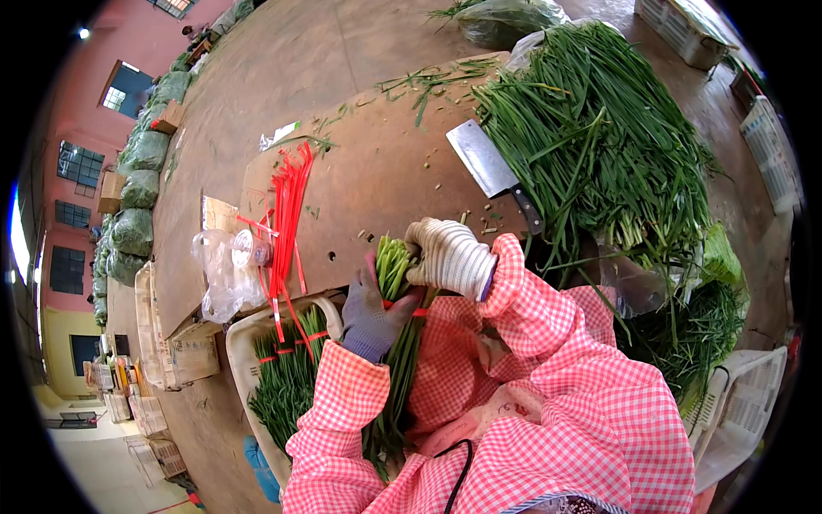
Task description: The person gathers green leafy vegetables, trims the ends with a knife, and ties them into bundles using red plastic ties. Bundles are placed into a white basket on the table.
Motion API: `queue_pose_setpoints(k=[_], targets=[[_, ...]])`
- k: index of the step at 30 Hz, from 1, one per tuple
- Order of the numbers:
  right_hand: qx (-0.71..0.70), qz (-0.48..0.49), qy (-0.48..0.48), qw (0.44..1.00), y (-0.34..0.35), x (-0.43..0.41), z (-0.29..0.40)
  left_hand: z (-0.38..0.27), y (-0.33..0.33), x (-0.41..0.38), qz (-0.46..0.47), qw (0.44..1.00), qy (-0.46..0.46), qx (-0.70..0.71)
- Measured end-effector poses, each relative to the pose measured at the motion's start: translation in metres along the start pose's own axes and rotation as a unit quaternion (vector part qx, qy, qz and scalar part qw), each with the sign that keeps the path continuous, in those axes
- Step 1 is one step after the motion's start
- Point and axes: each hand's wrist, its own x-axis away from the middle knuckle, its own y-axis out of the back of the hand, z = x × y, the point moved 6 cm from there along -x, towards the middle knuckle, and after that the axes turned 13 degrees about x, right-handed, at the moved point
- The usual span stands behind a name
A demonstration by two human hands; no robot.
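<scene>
My left hand [376, 318], in a grey-purple knit glove, grips a bundle of garlic chives [394, 263] bound with a red tie [419, 313]. The pale stem ends point up and away from me; the green leaves hang down towards my lap. Wearing a striped white glove, my right hand [449, 254] has its fingers curled against the stems just below their ends. A cleaver [481, 157] with a black handle lies flat beyond it, beside a large heap of loose green chives [603, 148]. Red plastic ties [290, 218] are spread at the left of the brown board [379, 173].
A pale crate [239, 347] at my left contains tied chive bundles [282, 379]. A clear plastic bag [221, 276] and a roll of tape [244, 249] lie at the board's left edge. More greens [681, 353] and a white crate [745, 411] stand at my right.
</scene>
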Motion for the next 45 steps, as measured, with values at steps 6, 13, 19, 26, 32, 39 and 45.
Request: queue_pose_setpoints(k=[6,13,19,26,32,39,45], targets=[[0.004,-0.032,-0.019,0.999,-0.005,-0.005,-0.008,-0.003,-0.001,0.003,0.008,0.999,0.021,0.033],[0.127,-0.127,-0.036,0.983,0.034,0.030,-0.104,0.003,0.029,0.029,-0.082,0.986,-0.121,-0.076],[-0.024,-0.156,-0.054,0.986,0.045,0.048,-0.101,-0.018,0.007,0.054,-0.088,0.980,-0.146,-0.105],[-0.317,-0.083,0.051,0.944,0.026,0.026,-0.013,-0.002,0.013,0.022,-0.006,1.000,0.018,0.014],[-0.050,-0.135,-0.043,0.989,-0.010,0.039,-0.100,-0.005,0.030,0.024,0.031,0.993,-0.002,0.114],[0.245,0.006,-0.203,0.948,0.087,0.047,-0.160,-0.014,0.051,-0.012,0.020,0.995,-0.074,0.068],[0.244,0.035,-0.183,0.952,0.053,0.028,-0.179,0.029,0.020,-0.083,0.058,0.986,-0.107,-0.117]])
